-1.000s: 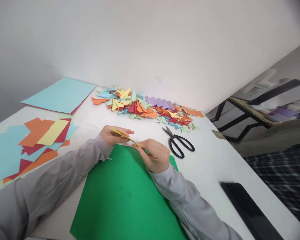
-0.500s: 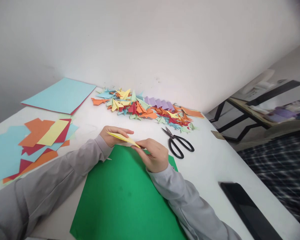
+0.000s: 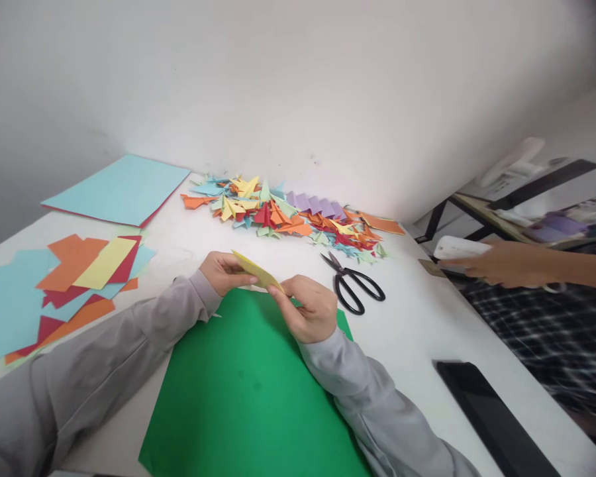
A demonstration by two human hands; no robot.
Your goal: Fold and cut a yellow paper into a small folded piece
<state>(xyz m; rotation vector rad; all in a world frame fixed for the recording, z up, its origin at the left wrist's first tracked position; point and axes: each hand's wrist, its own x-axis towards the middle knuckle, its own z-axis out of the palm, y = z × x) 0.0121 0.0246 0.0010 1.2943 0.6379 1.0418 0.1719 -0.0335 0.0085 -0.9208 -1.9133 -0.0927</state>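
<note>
Pinching yellow paper (image 3: 258,271) between left hand (image 3: 221,272) and right hand (image 3: 312,308), near 12 o'clock edge of green sheet (image 3: 248,391); just retilted, so apparently mid-handling. New at 3 o'clock: co-worker's hand (image 3: 511,265).

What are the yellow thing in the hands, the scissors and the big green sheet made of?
Yellow piece: looks like matt paper, thin and crisp-edged.
Scissors: dark grey blades, likely metal; the smooth black handles could be plastic or coated metal.
Green sheet: smooth and flat, probably card, though a plastic mat would look much the same.
</note>
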